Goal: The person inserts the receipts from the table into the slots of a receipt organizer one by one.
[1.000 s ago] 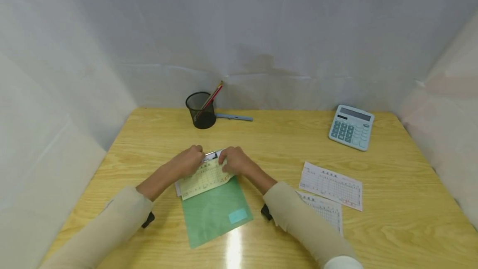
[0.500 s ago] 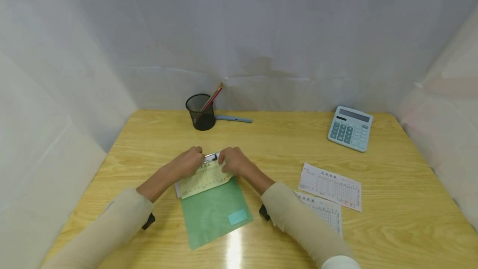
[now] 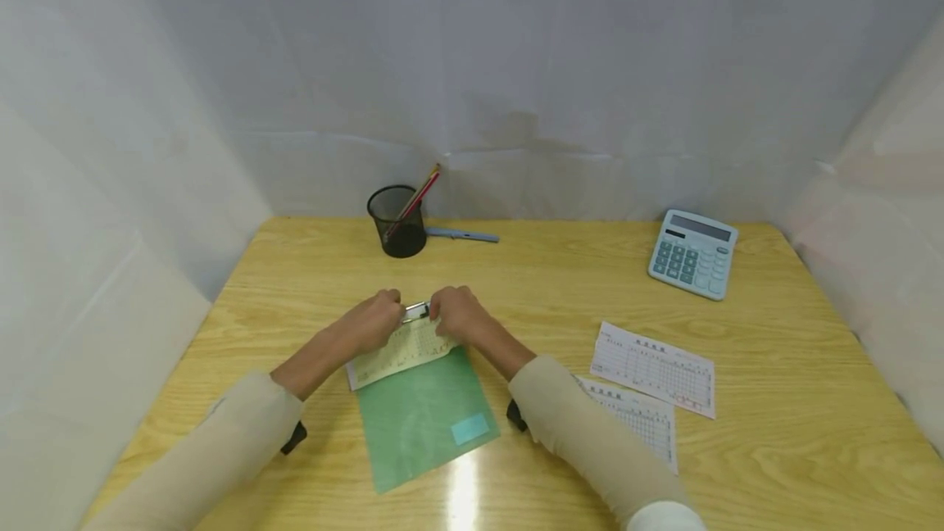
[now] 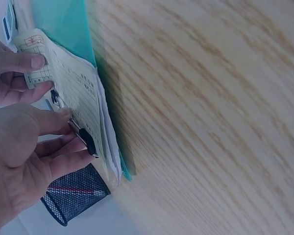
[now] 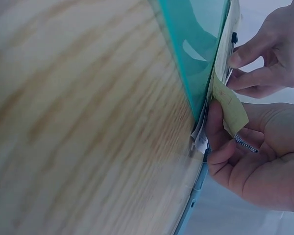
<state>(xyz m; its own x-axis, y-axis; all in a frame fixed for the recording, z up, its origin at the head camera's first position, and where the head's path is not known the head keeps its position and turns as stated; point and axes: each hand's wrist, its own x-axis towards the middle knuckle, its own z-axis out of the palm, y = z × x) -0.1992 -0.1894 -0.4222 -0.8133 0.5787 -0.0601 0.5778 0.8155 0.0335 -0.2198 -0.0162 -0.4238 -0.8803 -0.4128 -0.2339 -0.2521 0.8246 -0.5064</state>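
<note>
A green folder (image 3: 420, 424) lies tilted on the table, a light-blue label (image 3: 469, 428) near its lower right corner. Across its top lies a yellow printed slip (image 3: 394, 359) with white paper beneath. My left hand (image 3: 374, 323) pinches the metal clip (image 3: 416, 312) at the folder's top edge; in the left wrist view, thumb and fingers hold the clip (image 4: 74, 125) by its black end piece (image 4: 87, 142). On the other side, my right hand (image 3: 459, 315) grips the slip's right end, which bends up between the fingers in the right wrist view, the yellow slip (image 5: 230, 108) partly hidden there.
Two white printed slips (image 3: 652, 367) lie to the right, the nearer one partly under the right sleeve. A black mesh cup (image 3: 404, 242) with pencils (image 3: 424, 190) stands at the back, a blue pen (image 3: 472, 235) beside it. Back right lies a calculator (image 3: 693, 256).
The yellow slip has shifted slightly up and left under the hands, covering more of the white paper. My right hand has moved a little with it; the left hand stays at the clip.
</note>
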